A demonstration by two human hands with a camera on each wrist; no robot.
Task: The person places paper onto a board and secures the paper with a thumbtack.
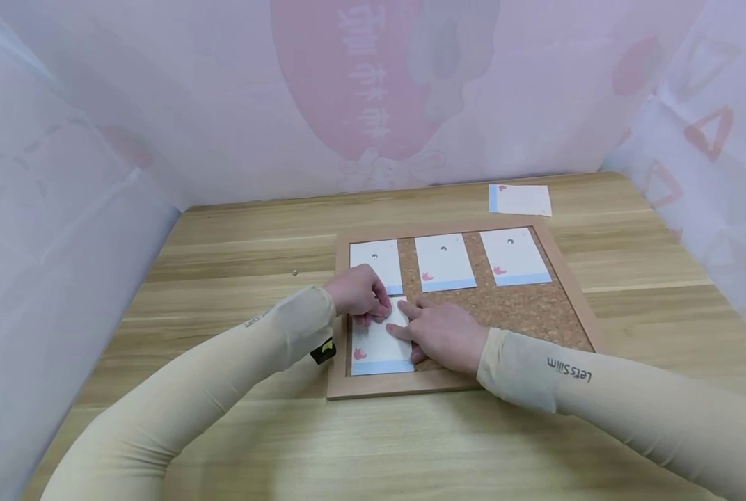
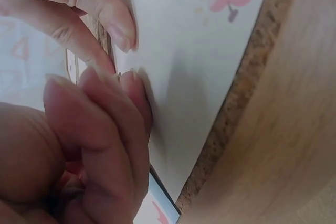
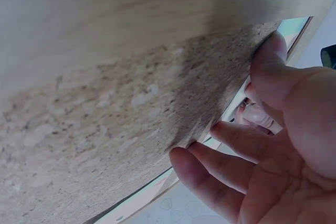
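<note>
A white card [image 1: 378,344] with a blue edge strip and a red print lies at the near left of the framed corkboard [image 1: 536,316]. At its top edge my left hand [image 1: 359,291] has its fingers curled, fingertips pinched together against the paper. A tiny glint of a thumbtack [image 2: 119,75] shows between those fingertips, mostly hidden. My right hand [image 1: 447,337] rests from the right with fingers spread, its fingertips pressing the card's right side. The right wrist view shows the thumb [image 3: 270,59] and fingers extended along the card's edge, over the cork.
Three similar cards [image 1: 445,268] line the board's far side, each with a silver tack near its top. Behind the board lies a loose card [image 1: 522,200]. A small round tack [image 1: 294,272] sits on the table to the left. A black object [image 1: 323,352] is beside the frame.
</note>
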